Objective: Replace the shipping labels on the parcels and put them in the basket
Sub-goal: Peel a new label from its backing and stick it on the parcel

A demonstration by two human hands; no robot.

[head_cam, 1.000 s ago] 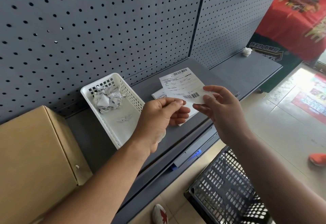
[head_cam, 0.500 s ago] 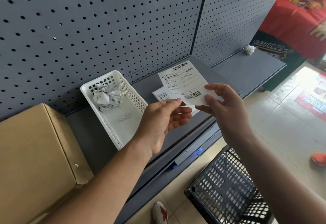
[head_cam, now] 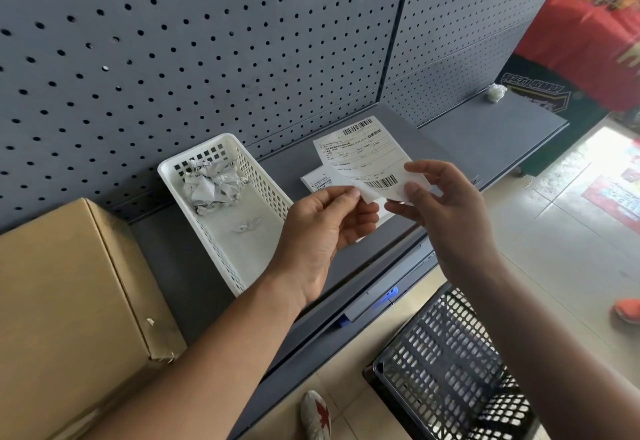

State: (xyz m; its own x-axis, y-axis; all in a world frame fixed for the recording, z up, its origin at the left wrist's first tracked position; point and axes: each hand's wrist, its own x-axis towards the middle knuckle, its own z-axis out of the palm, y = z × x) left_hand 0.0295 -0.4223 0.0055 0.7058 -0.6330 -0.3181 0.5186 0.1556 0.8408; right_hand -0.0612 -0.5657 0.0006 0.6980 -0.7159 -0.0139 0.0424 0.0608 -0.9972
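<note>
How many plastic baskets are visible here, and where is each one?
2. A white perforated plastic basket stands on the grey metal shelf, holding crumpled paper. A black lattice plastic basket sits on the floor below, at lower right. Others may be out of view.

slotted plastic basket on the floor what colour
The slotted plastic basket is black; the head view shows it best.

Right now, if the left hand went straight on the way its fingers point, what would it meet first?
The left hand points right, toward the right hand, so it would probably meet that hand's fingertips first. Both hands pinch the shipping label, and depth is unclear.
</note>
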